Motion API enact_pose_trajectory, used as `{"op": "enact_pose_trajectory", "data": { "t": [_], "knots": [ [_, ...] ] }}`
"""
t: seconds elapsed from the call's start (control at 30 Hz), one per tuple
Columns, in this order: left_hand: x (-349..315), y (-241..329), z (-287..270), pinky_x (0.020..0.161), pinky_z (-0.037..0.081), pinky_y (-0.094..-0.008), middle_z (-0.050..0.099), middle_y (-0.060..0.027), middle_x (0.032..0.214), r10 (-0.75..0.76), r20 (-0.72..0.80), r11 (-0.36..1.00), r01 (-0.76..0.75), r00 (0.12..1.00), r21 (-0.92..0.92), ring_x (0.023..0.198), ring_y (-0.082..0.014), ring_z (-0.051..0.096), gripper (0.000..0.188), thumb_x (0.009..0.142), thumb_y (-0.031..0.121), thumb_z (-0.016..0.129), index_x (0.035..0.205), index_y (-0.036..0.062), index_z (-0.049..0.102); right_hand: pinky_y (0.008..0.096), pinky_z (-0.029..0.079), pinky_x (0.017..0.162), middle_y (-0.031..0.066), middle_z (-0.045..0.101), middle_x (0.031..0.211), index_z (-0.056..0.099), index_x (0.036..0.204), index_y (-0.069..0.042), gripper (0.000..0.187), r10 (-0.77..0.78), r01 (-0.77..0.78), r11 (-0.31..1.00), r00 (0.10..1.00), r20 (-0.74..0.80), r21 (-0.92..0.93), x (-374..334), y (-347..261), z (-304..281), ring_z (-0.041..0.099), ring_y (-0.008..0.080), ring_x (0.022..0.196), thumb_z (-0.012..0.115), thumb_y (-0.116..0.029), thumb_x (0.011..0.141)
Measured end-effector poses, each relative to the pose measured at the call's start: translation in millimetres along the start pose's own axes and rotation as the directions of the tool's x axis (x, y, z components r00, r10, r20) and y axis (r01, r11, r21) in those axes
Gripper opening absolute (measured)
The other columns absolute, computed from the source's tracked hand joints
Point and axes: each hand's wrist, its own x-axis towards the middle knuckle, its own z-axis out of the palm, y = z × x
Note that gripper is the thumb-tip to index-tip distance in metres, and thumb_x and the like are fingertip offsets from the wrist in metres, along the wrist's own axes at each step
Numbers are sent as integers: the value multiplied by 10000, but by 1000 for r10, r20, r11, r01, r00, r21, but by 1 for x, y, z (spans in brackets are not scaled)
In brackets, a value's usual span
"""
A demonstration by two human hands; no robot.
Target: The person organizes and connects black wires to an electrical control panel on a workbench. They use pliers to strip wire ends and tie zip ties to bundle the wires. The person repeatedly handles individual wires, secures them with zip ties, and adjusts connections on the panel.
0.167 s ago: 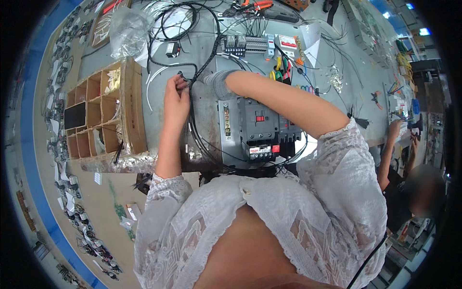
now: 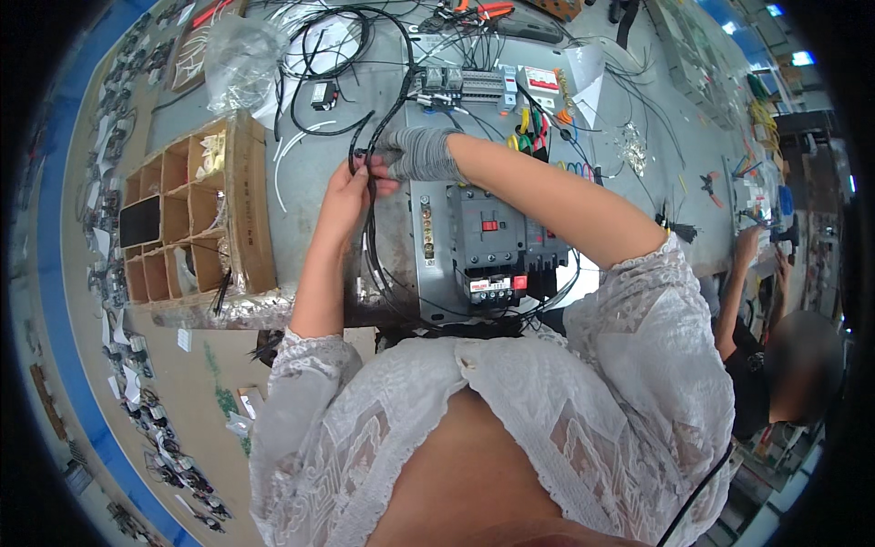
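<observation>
A bundle of black wires (image 2: 373,239) arches from the far side of the bench, past my hands, and down toward the bench's near edge. My bare left hand (image 2: 351,190) pinches the bundle from its left side. Just beyond it, my right hand (image 2: 398,151), in a grey striped knit glove, closes on the bundle from the right; its fingertips are partly hidden. Under my right forearm lies a metal mounting plate (image 2: 432,294) carrying a dark grey circuit breaker (image 2: 489,227), a brass terminal bar (image 2: 428,228) and a row of grey terminal blocks (image 2: 481,87).
Left of my left hand stands a cardboard compartment box (image 2: 248,205) with small parts. Beyond it are a clear plastic bag (image 2: 239,64) and a small black relay-like block (image 2: 324,95). Red-handled pliers (image 2: 712,189) lie at right, near another person's arm (image 2: 736,283).
My left hand has shifted right and slightly nearer, its fingers now around the bundle. My gloved right hand has moved a little to the right, and the wires between the hands have shifted.
</observation>
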Motion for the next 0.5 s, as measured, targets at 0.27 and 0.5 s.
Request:
{"op": "enact_pose_trajectory", "data": {
  "t": [0.27,0.5],
  "knots": [
    [-31,1,-11,583,503,-262,618,-127,762,-304,354,801,438,885,-408,617,-182,599,352,962,338,399,936,18,544,327,495,695,94,638,905,610,1086,-36,411,97,35,797,978,-185,603,-4,-5,11,598,204,809,721,-65,691],
    [-52,23,9,487,450,-219,619,-90,722,-387,285,874,447,877,-188,564,-144,572,413,954,417,399,876,44,560,314,456,500,47,594,682,643,838,-38,148,183,-84,855,972,-145,512,-2,-19,19,528,171,555,702,-153,766]
  ]
}}
